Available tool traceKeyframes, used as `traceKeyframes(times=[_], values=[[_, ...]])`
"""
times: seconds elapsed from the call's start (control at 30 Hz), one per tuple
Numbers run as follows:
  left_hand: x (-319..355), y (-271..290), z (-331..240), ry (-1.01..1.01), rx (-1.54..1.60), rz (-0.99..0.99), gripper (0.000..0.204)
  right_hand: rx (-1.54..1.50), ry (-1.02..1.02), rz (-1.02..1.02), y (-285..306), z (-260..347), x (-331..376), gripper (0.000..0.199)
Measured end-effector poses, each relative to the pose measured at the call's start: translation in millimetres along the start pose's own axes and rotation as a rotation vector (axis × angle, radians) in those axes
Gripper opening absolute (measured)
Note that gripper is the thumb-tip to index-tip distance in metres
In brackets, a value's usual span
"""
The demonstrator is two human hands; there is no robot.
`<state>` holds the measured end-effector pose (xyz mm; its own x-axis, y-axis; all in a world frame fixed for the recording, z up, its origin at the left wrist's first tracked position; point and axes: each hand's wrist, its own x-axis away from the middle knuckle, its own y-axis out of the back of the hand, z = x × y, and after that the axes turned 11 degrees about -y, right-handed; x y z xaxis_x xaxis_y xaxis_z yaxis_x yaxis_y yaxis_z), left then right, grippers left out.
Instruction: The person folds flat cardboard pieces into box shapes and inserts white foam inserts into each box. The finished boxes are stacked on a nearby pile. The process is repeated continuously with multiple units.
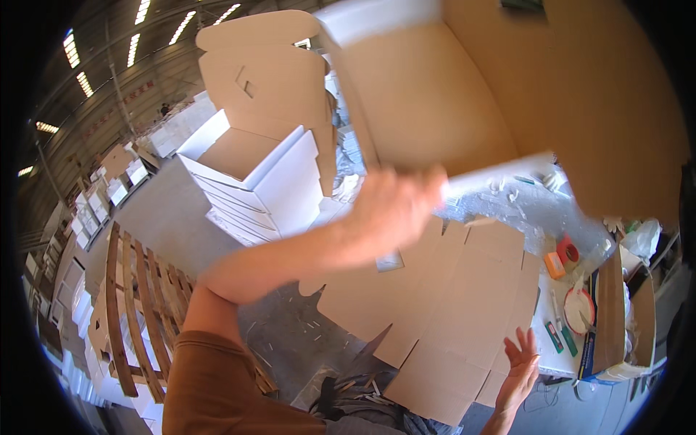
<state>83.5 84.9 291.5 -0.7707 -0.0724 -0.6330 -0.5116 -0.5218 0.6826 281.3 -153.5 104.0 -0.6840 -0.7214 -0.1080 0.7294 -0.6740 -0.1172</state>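
My left hand (402, 206), smeared by motion, is closed on the white lower edge of an open cardboard box (428, 94). The box is raised and tilted at the upper right, its brown inside turned toward me and its wide lid flap hanging to the right. Below it lies a flat, creased cardboard blank (442, 312), brown side up. Beside the blank's near right edge, my right hand (520, 370) is open with fingers spread and holds nothing. Farther left stands a stack of white boxes (283, 188), the top one with its brown lid upright.
At the right, the table holds a red tape roll (568, 251), an orange box (554, 265), a red-rimmed bowl (579, 310), green-and-white tools (569, 341) and an open carton (616, 319). A wooden pallet (138, 304) is at the left. Scraps litter the grey floor (290, 341).
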Motion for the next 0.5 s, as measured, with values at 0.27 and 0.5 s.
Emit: traceKeyframes(times=[0.27, 0.5], values=[[54, 89, 129, 0.493, -0.616, 0.002, 0.034, -0.097, -0.324, 0.109, -24, -33, 23, 0.048], [144, 60, 207, 0.894, -0.088, 0.226, 0.040, 0.032, -0.327, 0.294, -20, -42, 22, 0.045]])
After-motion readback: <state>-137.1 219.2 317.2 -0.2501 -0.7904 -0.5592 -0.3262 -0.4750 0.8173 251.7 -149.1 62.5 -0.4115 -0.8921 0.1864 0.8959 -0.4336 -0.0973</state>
